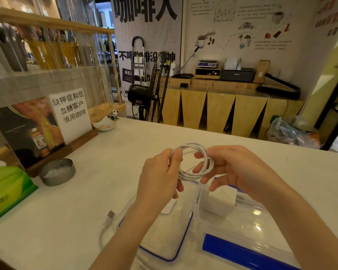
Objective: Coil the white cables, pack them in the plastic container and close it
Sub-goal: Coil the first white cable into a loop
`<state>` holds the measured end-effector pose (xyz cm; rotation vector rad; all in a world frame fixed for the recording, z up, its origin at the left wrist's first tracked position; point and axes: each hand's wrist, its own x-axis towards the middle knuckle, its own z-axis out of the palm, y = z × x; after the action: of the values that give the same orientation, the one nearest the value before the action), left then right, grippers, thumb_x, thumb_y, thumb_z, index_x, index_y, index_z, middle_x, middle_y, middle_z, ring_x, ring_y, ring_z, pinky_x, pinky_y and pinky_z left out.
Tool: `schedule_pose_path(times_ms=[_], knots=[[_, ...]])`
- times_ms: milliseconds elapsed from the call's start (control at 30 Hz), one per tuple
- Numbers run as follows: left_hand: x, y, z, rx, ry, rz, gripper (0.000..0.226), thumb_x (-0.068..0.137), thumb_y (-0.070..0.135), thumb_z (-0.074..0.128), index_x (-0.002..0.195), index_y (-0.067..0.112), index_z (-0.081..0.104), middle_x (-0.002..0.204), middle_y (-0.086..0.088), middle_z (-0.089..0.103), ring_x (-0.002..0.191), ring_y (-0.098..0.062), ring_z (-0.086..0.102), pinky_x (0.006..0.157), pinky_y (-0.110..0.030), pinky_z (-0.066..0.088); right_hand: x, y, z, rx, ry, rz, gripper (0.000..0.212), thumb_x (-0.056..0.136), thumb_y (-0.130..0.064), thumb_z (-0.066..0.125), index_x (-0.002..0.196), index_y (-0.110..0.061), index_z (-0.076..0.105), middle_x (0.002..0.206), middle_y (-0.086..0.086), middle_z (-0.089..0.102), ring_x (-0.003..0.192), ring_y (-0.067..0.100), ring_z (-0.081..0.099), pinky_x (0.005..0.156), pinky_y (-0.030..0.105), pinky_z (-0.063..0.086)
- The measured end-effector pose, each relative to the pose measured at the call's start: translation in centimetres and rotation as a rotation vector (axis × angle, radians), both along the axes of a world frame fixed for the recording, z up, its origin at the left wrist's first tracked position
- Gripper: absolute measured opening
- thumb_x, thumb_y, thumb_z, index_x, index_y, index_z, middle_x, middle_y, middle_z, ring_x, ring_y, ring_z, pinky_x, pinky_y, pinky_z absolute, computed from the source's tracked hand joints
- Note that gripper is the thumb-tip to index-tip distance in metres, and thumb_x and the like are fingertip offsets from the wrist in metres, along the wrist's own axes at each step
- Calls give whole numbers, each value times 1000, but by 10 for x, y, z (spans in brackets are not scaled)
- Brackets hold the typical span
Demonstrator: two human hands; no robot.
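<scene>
From the head view, we are holding a coiled white cable [193, 162] between both hands above the bench [242, 149]. Our left hand [160, 176] is pinching the coil's left side, thumb pressed over the strands, so that grip is narrow and closed on the cable. Our right hand [228, 170] is reaching in from the other side, its fingers [201, 168] threaded through the loop and touching the strands; that grip is looser, the fingers curled around the coil's right side.

Directly below the grip, the clear plastic container [240, 228] is sitting open on the bench, with a white charger block [219, 203] inside it. Below our left grip and just beside the container, the lid [164, 236] with its blue rim is lying flat. Further left of that grip, a second white cable [107, 223] with a USB plug is lying loose on the bench, running under our left forearm.

Well to the left of the grip, a metal tin [57, 172] and a green tissue pack [8, 188] are resting.
</scene>
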<state>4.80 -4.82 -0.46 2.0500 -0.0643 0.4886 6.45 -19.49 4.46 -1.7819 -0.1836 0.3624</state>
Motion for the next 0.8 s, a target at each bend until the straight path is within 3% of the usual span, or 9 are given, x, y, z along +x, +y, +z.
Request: schedule_pose_path(times_ms=[100, 300, 500, 633, 800], knots=[[0, 0, -2, 57, 43, 9, 35, 95, 38, 32, 83, 17, 56, 53, -7, 63, 40, -20, 59, 47, -32, 53, -1, -3, 0, 26, 20, 36, 22, 92, -17, 48, 97, -4, 66, 83, 19, 73, 65, 24, 71, 57, 29, 59], [3, 1, -3, 77, 51, 40, 34, 94, 38, 32, 79, 18, 54, 60, 2, 59, 55, -17, 66, 61, -39, 55, -3, 1, -6, 14, -33, 39, 19, 84, -18, 58, 102, -12, 63, 85, 12, 74, 70, 23, 73, 63, 30, 60], [1, 7, 1, -235, 196, -107, 32, 97, 31, 29, 89, 20, 58, 72, -3, 65, 54, -12, 65, 45, -20, 46, -2, -3, -9, 90, -25, -18, 17, 87, -13, 53, 101, -11, 64, 80, 11, 74, 65, 20, 72, 59, 26, 60], [0, 10, 3, -337, 130, -131, 24, 95, 22, 40, 98, 18, 63, 74, -2, 68, 58, -10, 65, 49, -19, 50, -3, -12, -7, 170, 43, -15, 18, 88, -11, 52, 99, -9, 65, 85, 16, 74, 66, 21, 72, 56, 27, 59], [-6, 1, 12, -464, 187, -208, 23, 89, 26, 51, 94, 12, 69, 74, -10, 70, 64, -23, 66, 46, -21, 51, -3, -31, -9, 147, 57, -95, 15, 84, -9, 57, 94, -7, 68, 85, 16, 73, 65, 23, 72, 52, 24, 59]])
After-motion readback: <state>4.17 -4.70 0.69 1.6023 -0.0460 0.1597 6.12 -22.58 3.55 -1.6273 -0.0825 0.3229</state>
